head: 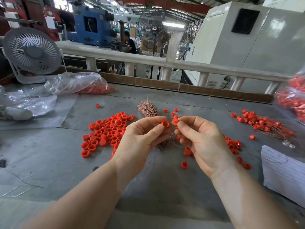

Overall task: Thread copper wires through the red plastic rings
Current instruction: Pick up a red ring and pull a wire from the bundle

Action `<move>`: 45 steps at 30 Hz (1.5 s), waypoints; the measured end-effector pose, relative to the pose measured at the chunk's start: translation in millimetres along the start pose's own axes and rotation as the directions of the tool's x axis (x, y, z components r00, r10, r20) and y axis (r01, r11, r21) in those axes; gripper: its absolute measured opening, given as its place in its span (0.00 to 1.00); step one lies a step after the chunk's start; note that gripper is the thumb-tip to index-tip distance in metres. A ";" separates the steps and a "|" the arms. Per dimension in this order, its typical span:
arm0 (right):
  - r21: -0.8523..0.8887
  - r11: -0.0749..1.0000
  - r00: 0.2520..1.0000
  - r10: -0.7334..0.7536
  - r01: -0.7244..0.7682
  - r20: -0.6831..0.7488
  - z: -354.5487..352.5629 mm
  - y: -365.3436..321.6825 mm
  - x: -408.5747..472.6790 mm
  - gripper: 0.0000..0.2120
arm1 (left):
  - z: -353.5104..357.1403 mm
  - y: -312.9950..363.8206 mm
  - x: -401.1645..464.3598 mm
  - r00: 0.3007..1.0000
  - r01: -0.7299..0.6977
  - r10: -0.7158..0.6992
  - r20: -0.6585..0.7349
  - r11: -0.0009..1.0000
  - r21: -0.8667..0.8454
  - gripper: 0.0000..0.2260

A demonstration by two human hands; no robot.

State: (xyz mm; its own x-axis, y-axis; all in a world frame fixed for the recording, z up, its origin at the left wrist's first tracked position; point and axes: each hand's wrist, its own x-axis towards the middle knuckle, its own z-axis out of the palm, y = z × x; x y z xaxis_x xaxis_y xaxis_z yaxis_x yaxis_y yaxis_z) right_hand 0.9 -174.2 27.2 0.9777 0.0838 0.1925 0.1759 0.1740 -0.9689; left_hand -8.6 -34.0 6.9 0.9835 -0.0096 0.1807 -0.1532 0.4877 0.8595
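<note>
the left hand (142,134) pinches one red ring (164,124) between thumb and forefinger, its hollow side facing up. just at its 3 o'clock, the right hand (199,138) pinches a second ring (175,121) at its fingertips. the two rings sit close together, not quite touching. a bundle of copper wires (148,108) lies on the grey table (49,162) at 12 o'clock from the hands, its lower end showing below the left fingers. a heap of loose rings (105,133) spreads at 9 o'clock; rings already on wires (264,124) lie at 3 o'clock.
</note>
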 end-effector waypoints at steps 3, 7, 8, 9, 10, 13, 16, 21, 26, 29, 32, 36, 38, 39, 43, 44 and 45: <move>-0.070 0.996 0.999 -0.049 0.048 -0.005 -0.2 1.0 -0.3 0.08 | -0.1 -1.0 0.1 1.000 0.006 -0.006 0.003 1.000 -0.004 0.08; -0.171 0.979 0.993 -0.119 0.114 -0.017 -0.2 3.0 0.4 0.07 | -0.1 -0.5 0.7 1.000 0.007 -0.007 0.009 0.999 -0.031 0.10; -0.202 0.971 0.990 -0.137 0.130 -0.021 -0.5 3.8 0.6 0.08 | -0.2 -0.3 0.6 1.000 0.010 -0.009 0.013 0.999 -0.040 0.10; -0.229 0.963 0.988 -0.152 0.142 -0.024 -0.7 4.5 0.9 0.08 | -0.1 0.1 0.5 1.000 0.013 -0.012 0.017 0.999 -0.050 0.10; -0.247 0.957 0.986 -0.164 0.153 -0.025 -0.9 5.1 1.1 0.08 | -0.1 0.3 0.4 1.000 0.016 -0.015 0.020 0.998 -0.059 0.10; -0.259 0.951 0.983 -0.180 0.168 -0.022 -1.5 6.0 1.7 0.09 | 0.1 1.4 -0.1 0.999 0.030 -0.028 0.021 0.996 -0.084 0.11; -0.284 0.942 0.982 -0.190 0.179 -0.014 -1.6 7.0 2.4 0.10 | 0.3 2.5 -0.3 0.999 0.042 -0.040 0.024 0.994 -0.097 0.11; -0.323 0.924 0.974 -0.224 0.205 -0.022 -1.3 6.5 1.8 0.09 | -0.1 2.8 -0.7 0.999 0.050 -0.048 0.025 0.994 -0.092 0.10; -0.297 0.931 0.963 -0.252 0.213 -0.098 0.1 3.2 1.0 0.07 | -0.4 2.0 0.1 0.998 0.056 -0.055 0.011 0.994 -0.094 0.10; -0.281 0.931 0.956 -0.272 0.232 -0.111 0.4 0.9 0.2 0.08 | -0.2 2.0 0.0 0.998 0.059 -0.059 0.002 0.994 -0.089 0.10; -0.350 0.909 0.956 -0.277 0.228 -0.097 0.5 1.9 -0.9 0.07 | -0.2 2.0 -0.6 0.999 0.054 -0.054 0.001 0.995 -0.083 0.10; -0.388 0.895 0.958 -0.272 0.218 -0.089 0.8 2.9 -1.1 0.07 | -0.2 1.8 -0.7 0.999 0.052 -0.052 0.001 0.996 -0.070 0.08; -0.439 0.864 0.949 -0.307 0.247 -0.069 1.6 2.9 -1.6 0.08 | 0.4 1.2 -0.7 0.998 0.055 -0.055 0.008 0.997 -0.060 0.06; -0.473 0.839 0.942 -0.331 0.271 -0.049 2.4 2.8 -2.1 0.08 | 1.0 1.1 -0.9 0.998 0.056 -0.055 0.014 0.997 -0.055 0.07; -0.545 0.777 0.932 -0.362 0.313 0.020 6.0 2.2 -5.0 0.09 | 1.2 2.4 -1.2 0.998 0.056 -0.055 0.016 0.995 -0.078 0.08; -0.546 0.776 0.933 -0.359 0.314 0.026 6.0 2.1 -5.4 0.09 | 1.0 3.0 -1.3 0.998 0.057 -0.055 0.017 0.994 -0.089 0.07; -0.549 0.774 0.933 -0.358 0.316 0.032 5.9 1.8 -5.6 0.10 | 0.9 3.4 -1.3 0.998 0.058 -0.057 0.017 0.994 -0.096 0.07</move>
State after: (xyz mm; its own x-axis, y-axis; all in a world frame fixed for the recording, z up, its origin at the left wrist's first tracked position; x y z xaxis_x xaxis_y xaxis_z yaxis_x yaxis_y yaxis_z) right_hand -4.9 -168.6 25.3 0.8459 0.0477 0.5311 0.5076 -0.3771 -0.7746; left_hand -10.5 -33.2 10.1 0.9888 -0.0523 0.1397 -0.0856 0.5680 0.8186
